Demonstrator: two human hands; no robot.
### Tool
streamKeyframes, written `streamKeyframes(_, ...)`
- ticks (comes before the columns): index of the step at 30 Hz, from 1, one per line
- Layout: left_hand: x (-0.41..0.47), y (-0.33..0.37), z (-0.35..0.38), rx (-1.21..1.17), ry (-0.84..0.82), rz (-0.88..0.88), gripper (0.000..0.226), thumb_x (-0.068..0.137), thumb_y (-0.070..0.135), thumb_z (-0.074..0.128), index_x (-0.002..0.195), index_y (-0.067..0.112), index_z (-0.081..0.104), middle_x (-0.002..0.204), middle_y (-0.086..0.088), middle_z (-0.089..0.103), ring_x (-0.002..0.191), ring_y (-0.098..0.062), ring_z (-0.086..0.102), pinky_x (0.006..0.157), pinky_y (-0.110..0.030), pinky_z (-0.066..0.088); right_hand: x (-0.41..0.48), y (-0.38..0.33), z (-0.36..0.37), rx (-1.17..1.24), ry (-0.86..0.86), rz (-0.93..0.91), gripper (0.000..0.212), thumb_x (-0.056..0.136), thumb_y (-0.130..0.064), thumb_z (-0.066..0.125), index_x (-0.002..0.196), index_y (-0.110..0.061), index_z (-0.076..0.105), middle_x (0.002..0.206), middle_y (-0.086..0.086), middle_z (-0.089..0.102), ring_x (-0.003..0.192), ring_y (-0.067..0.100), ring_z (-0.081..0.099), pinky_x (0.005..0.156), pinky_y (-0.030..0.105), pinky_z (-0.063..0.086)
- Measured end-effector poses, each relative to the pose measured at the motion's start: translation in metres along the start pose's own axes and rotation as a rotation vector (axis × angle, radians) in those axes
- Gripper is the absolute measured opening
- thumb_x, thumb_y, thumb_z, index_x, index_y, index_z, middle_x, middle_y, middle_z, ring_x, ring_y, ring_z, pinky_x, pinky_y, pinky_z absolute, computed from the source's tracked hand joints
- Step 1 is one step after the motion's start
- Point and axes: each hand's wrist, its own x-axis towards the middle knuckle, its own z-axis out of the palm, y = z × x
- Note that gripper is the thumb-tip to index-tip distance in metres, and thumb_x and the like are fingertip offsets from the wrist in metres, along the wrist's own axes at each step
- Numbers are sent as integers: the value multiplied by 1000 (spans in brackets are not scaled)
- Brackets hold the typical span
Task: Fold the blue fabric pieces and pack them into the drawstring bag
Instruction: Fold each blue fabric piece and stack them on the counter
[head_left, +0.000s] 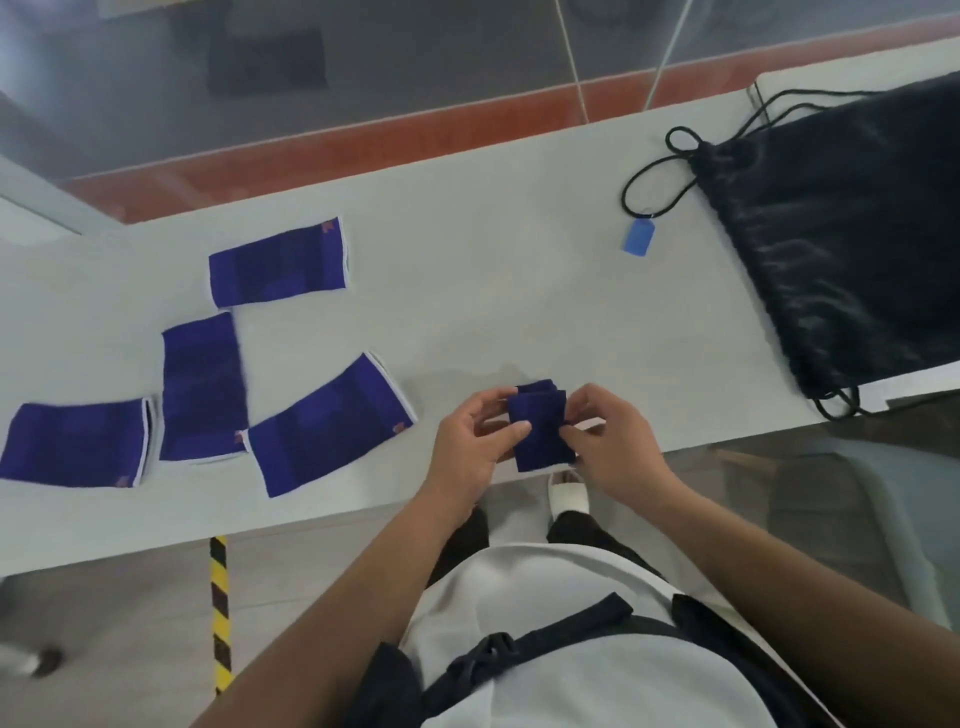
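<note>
So we've got one folded blue fabric piece (540, 431) pinched between our left hand (475, 447) and right hand (613, 441), fingers clamped on its side edges just above the white table's (467, 270) near edge. Looks light and floppy, so hold the folds together. Four more lie flat at left; the black drawstring bag (852, 249) sits far right.

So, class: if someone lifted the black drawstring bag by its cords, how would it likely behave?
The bag would probably sag limply, since it lies flat and wrinkled on the table. It looks light and seemingly empty. Its shiny surface suggests it may slide easily.
</note>
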Motion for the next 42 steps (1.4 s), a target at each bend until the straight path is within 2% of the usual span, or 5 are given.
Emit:
streamKeyframes(14,23,-19,11,155,169,42,34,91,5,70,122,17,63,108,1,69,101,-20,68,75,-30,63,33,3,4,-316,-76,-130,14,85,-9,60,93,-19,55,90,2,68,77,24,63,59,29,47)
streamKeyframes(19,23,-23,15,412,218,173,36,93,15,69,127,20,58,113,4,63,93,-7,62,78,-21,58,28,9,2,-482,-40,-290,19,93,-14,64,111,-13,62,123,6,61,110,25,56,81,27,44)
streamKeyframes(25,12,-42,4,975,197,606,49,104,30,47,150,13,41,156,-8,42,146,-23,33,119,-34,27,22,25,-9,-729,54,-741,35,95,-21,60,127,-11,65,145,9,56,139,30,45,112,52,36)
streamKeyframes(34,33,-68,-8,1494,-37,405,61,105,53,8,158,33,-15,162,12,-30,153,-22,-22,123,-52,-11,42,53,-21,-1090,-204,-894,46,103,-30,37,143,-20,56,152,-2,52,145,22,42,114,60,30)
streamKeyframes(42,29,-54,-4,1451,-104,297,64,103,58,12,157,37,-16,163,14,-29,153,-21,-23,123,-48,-15,41,43,-22,-1037,-175,-900,43,99,-34,42,134,-21,63,145,-3,59,140,23,49,113,57,26)
